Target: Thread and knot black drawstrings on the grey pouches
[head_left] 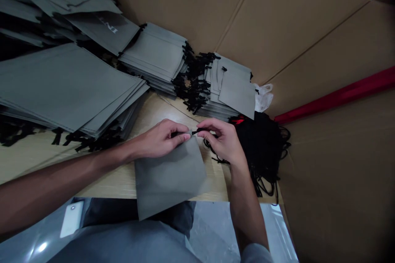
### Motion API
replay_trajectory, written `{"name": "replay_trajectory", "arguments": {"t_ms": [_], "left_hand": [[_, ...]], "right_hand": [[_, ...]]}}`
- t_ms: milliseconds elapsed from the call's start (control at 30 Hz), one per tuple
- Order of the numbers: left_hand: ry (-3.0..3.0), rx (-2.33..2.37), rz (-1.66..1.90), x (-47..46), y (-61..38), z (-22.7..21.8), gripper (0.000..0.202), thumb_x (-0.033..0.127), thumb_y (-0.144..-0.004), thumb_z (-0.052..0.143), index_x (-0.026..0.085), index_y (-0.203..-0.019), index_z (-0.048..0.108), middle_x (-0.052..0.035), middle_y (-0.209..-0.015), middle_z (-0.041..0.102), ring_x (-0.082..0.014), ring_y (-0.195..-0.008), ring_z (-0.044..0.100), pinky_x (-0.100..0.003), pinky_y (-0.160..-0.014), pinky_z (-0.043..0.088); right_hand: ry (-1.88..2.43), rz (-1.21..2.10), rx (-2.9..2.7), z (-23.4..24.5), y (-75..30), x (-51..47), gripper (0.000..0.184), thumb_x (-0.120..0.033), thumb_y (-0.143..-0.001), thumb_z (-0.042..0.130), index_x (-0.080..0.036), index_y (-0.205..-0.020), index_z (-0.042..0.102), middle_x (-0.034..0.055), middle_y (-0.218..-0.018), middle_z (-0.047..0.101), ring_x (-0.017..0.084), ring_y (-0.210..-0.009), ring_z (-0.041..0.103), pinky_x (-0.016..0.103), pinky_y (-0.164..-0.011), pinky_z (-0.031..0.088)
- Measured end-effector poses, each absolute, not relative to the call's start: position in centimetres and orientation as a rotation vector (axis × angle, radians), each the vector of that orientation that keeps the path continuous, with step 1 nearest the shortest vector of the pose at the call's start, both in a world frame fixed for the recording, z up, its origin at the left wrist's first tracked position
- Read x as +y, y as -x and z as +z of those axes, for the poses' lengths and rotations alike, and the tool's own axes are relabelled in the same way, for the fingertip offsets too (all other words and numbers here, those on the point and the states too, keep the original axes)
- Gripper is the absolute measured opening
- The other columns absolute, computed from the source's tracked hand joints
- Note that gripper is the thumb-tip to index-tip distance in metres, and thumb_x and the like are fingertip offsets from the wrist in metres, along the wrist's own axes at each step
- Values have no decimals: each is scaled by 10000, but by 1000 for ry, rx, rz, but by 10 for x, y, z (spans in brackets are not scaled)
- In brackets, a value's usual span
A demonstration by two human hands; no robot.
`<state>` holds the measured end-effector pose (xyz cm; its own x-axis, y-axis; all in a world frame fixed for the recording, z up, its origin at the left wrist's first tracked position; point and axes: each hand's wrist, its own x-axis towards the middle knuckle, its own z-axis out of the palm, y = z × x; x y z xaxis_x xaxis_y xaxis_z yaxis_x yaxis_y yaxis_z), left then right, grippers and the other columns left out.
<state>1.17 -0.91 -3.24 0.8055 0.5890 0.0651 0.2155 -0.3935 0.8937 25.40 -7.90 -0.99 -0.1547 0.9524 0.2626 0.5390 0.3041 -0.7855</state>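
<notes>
Looks like plenty's done: corded pouches (154,55) sit stacked past the one being worked, and a heap of loose cords (262,148) waits right of it. The pouch (169,176) lies on the tabletop (148,115), hanging off the near edge, mouth pointing away, long axis near-to-far. Left hand (160,137) pinches its top edge; right hand (224,139) pinches a cord (197,132) at that mouth.
</notes>
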Motion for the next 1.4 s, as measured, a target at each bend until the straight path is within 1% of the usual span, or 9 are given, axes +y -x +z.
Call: {"name": "replay_trajectory", "arguments": {"t_ms": [167, 600, 700, 833, 1000, 1067, 1200, 1300, 1400], "left_hand": [[-1952, 611, 445, -10, -12, -32, 427, 459, -1064, 535, 167, -762, 611, 44, -646, 427, -103, -606, 395, -266, -573, 264], [-1870, 577, 425, -9, -13, -30, 488, 486, -1049, 565, 184, -682, 457, 49, -643, 352, -102, -616, 358, -266, -588, 273], [-1894, 601, 442, -8, -12, -29, 479, 479, -1052, 568, 184, -690, 466, 47, -642, 371, -102, -614, 368, -265, -581, 271], [-1854, 640, 461, -6, -13, -30, 488, 501, -1057, 559, 187, -698, 458, 46, -642, 393, -101, -614, 378, -260, -570, 273], [-1771, 627, 468, -4, -13, -34, 500, 528, -1052, 559, 190, -699, 450, 47, -649, 374, -98, -606, 363, -251, -555, 271], [-1714, 632, 467, -4, -13, -34, 511, 554, -1042, 572, 193, -702, 448, 49, -647, 364, -98, -600, 353, -252, -544, 265], [-1617, 617, 471, -3, -13, -32, 526, 593, -1014, 609, 198, -705, 450, 56, -636, 341, -95, -582, 324, -254, -525, 247], [-1590, 598, 477, -3, -13, -32, 517, 586, -1006, 618, 194, -705, 468, 57, -631, 345, -94, -578, 327, -252, -524, 251], [-1602, 626, 497, -4, -14, -32, 497, 558, -1016, 610, 188, -705, 497, 57, -627, 367, -93, -578, 346, -249, -525, 261]], "right_hand": [[1317, 487, -1847, -9, -251, -76, 57, -316, -998, 787, -268, -990, 817, 30, -956, 825, 209, -862, 758, 361, -810, 606], [1273, 208, -2018, -10, -243, -74, 240, -220, -1105, 469, -245, -921, 620, 59, -884, 638, 219, -843, 616, 365, -754, 479], [1307, 244, -1923, -10, -242, -74, 234, -248, -1101, 497, -243, -889, 598, 39, -842, 629, 207, -803, 606, 348, -734, 474], [1406, 504, -1810, -11, -243, -74, 265, -370, -1122, 542, -238, -912, 637, 23, -824, 669, 188, -773, 634, 327, -725, 491], [1346, 661, -1780, -10, -247, -75, 279, -416, -1152, 499, -251, -1138, 724, 52, -1013, 759, 181, -836, 674, 328, -761, 535], [1309, 690, -1786, -7, -250, -77, 234, -417, -1125, 571, -263, -1196, 732, 59, -1089, 774, 192, -896, 699, 335, -793, 561], [1298, 651, -1811, -3, -254, -78, 196, -356, -1008, 777, -267, -1182, 761, 54, -1102, 788, 202, -897, 722, 345, -793, 592], [1296, 485, -1892, -3, -254, -77, 86, -254, -1035, 723, -261, -1095, 784, 44, -1035, 803, 201, -905, 737, 346, -808, 589], [1278, 377, -1953, -4, -250, -76, 143, -193, -1068, 644, -248, -1052, 775, 40, -997, 807, 196, -924, 748, 337, -829, 586]]}}
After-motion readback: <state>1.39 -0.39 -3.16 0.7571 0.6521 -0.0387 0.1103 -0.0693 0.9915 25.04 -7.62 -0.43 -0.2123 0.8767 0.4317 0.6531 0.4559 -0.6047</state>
